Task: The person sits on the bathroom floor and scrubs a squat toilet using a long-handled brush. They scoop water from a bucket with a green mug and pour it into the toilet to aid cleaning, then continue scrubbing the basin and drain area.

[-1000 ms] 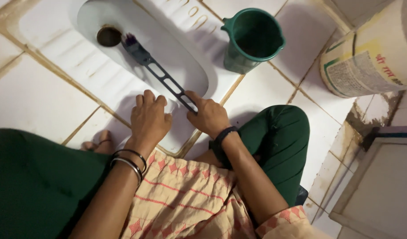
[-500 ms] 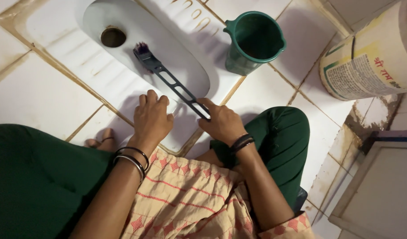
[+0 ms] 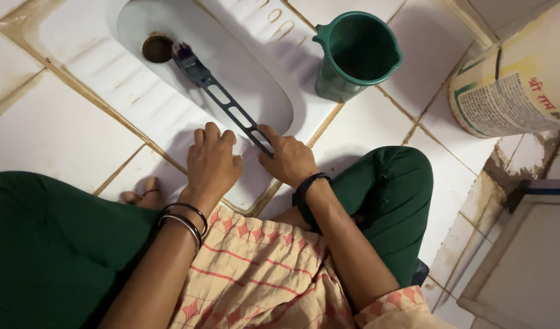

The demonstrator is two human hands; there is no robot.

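1. The right hand (image 3: 290, 159) is clenched round the handle end of the long dark toilet brush (image 3: 222, 100), whose bristles sit against the drain hole (image 3: 156, 48) of the white squat toilet pan (image 3: 255, 91).
2. The left hand (image 3: 213, 163) lies flat and released on the pan's near rim.
3. Scrubbing looks midway: the pan's ribbed footrests show brown staining, as far as I can judge.
4. Count: one brush, one pan, one green mug (image 3: 353, 58) beyond the pan's right side, one printed bucket (image 3: 511, 79) right of the mug.
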